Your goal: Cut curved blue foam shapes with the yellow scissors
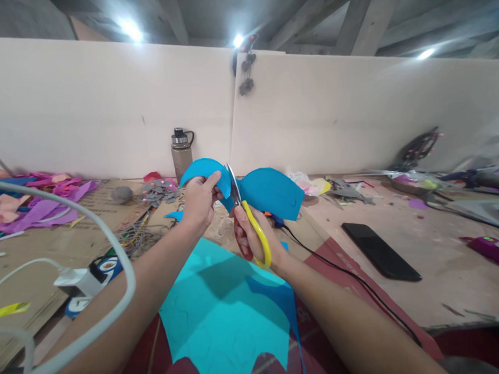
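Head view | left hand (pixel 201 205) pinches blue sheet (pixel 270 192), right hand (pixel 255 231) grips scissors (pixel 260 236) | I'd flag: thumb near blades, nick risk; sheet sag could skew cut

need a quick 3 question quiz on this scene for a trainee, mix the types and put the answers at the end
1. Multiple choice: what does the left hand hold? (a) bottle (b) cable (c) blue piece
2. True or false: the phone lies to the right of both hands in the picture.
3. Fill in: the right hand holds scissors with one red handle and one ____ handle.

Key: 1 c; 2 true; 3 yellow
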Demonstrator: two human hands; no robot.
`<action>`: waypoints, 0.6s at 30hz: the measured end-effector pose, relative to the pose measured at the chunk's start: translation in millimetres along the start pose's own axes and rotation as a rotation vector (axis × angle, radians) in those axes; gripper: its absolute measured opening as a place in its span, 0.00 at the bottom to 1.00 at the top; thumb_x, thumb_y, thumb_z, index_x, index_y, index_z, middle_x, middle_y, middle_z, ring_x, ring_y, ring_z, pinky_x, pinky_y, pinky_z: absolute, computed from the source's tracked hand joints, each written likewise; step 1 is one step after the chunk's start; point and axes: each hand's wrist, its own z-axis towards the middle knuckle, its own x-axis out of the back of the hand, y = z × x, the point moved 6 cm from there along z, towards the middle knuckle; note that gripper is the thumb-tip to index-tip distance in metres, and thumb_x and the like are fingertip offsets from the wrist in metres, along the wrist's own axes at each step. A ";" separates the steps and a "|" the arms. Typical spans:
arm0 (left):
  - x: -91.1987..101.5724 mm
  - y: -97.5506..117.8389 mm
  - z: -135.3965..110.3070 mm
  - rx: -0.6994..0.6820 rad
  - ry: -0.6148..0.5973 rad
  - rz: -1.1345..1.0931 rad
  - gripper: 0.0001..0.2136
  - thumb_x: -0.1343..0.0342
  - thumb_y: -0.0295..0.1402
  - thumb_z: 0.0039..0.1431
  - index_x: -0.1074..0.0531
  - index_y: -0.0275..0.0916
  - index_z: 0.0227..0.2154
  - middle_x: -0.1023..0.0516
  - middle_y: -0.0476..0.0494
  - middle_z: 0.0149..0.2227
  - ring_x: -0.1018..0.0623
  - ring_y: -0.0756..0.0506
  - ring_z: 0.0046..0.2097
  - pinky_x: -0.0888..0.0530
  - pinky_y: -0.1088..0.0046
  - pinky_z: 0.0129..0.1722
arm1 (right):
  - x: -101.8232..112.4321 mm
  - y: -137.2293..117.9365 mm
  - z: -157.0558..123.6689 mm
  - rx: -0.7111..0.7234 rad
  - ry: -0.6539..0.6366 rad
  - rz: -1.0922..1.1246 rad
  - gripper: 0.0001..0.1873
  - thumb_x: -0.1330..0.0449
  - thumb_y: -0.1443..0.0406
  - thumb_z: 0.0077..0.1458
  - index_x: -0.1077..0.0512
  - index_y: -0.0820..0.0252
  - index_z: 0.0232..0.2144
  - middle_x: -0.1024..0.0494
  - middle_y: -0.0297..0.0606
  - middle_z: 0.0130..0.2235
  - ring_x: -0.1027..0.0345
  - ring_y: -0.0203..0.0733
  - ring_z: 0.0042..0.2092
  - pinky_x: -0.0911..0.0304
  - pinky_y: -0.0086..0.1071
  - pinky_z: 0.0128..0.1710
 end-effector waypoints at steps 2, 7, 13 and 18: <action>-0.6 0.8 0.5 -0.015 -0.018 -0.002 0.13 0.35 0.34 0.50 0.34 0.38 0.19 0.32 0.51 0.17 0.33 0.53 0.19 0.37 0.77 0.20 | 0.1 -0.3 0.0 0.001 -0.002 -0.010 0.28 0.44 0.38 0.54 0.38 0.55 0.34 0.42 0.20 0.20 0.51 0.27 0.13 0.50 0.23 0.08; 1.2 1.1 3.3 -0.017 -0.017 -0.036 0.13 0.36 0.34 0.52 0.34 0.38 0.20 0.31 0.52 0.19 0.33 0.53 0.19 0.37 0.76 0.19 | -0.2 -0.8 -0.9 -0.014 -0.003 0.001 0.27 0.45 0.39 0.56 0.39 0.55 0.34 0.43 0.20 0.20 0.50 0.28 0.13 0.50 0.23 0.08; 7.8 -1.2 7.7 -0.024 0.029 -0.019 0.15 0.36 0.33 0.52 0.36 0.38 0.17 0.33 0.53 0.17 0.34 0.54 0.19 0.36 0.76 0.21 | -1.9 -1.3 -0.9 -0.005 -0.037 -0.037 0.27 0.47 0.38 0.57 0.40 0.54 0.34 0.42 0.20 0.19 0.50 0.28 0.13 0.49 0.23 0.09; 3.0 -2.7 4.5 -0.028 -0.027 0.030 0.16 0.36 0.34 0.53 0.35 0.38 0.16 0.35 0.53 0.16 0.36 0.53 0.18 0.38 0.75 0.20 | 2.0 -1.0 2.2 0.056 -0.005 -0.087 0.27 0.48 0.38 0.57 0.40 0.55 0.32 0.41 0.21 0.18 0.46 0.29 0.14 0.47 0.23 0.11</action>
